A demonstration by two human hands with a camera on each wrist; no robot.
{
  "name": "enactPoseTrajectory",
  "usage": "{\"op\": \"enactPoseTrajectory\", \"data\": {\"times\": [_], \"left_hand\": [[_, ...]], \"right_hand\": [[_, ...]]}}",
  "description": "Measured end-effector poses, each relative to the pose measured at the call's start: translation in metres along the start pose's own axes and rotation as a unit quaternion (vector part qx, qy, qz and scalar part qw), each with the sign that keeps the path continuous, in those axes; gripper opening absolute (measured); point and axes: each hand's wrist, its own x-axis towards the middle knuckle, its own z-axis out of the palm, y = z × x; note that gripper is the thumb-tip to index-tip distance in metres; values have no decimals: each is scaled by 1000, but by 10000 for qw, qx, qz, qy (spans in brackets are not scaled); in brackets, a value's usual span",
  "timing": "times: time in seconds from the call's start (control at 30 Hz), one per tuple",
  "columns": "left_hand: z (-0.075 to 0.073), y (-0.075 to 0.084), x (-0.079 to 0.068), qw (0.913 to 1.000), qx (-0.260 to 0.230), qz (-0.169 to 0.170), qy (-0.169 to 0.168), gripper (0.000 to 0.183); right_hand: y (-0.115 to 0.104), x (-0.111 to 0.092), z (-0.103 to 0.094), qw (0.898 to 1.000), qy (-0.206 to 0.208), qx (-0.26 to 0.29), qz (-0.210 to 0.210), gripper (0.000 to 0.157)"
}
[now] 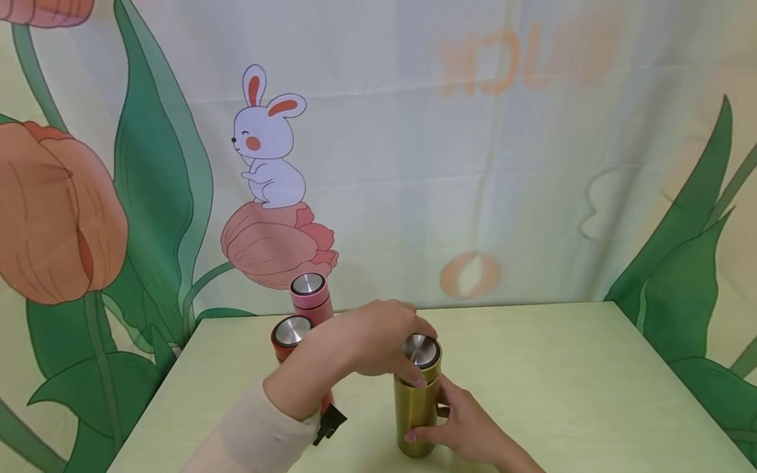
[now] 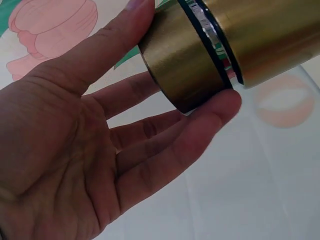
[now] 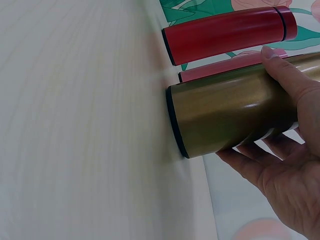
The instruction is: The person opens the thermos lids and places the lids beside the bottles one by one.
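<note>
A gold thermos flask [image 1: 416,414] stands upright on the table. My left hand [image 1: 378,335] reaches over its top and grips the gold lid [image 2: 182,52], thumb on one side and fingers on the other. The lid's steel top [image 1: 421,351] shows between thumb and fingers. In the left wrist view, a narrow gap with a shiny band separates the lid from the flask's body [image 2: 272,37]. Lower down, my right hand [image 1: 470,424] holds the body from the right. The right wrist view shows that hand [image 3: 295,175] wrapped around it, above the black base ring.
Left of the gold flask stand a red thermos [image 1: 292,332] and, behind it, a pink thermos [image 1: 312,299], both lidded. My left forearm partly covers them. The pale table [image 1: 550,374] ends at a printed curtain [image 1: 402,164] with a rabbit and tulips.
</note>
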Motion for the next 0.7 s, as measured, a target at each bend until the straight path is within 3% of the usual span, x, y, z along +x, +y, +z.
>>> {"op": "enactPoseTrajectory", "data": {"times": [0.47, 0.7], "left_hand": [[21, -16, 0, 9962, -237, 419, 724, 56], [34, -22, -4, 9923, -107, 393, 1169, 60]], "right_hand": [[0, -1, 3, 9996, 180, -230, 12, 74], [0, -1, 5, 9995, 228, -215, 72, 80]]}}
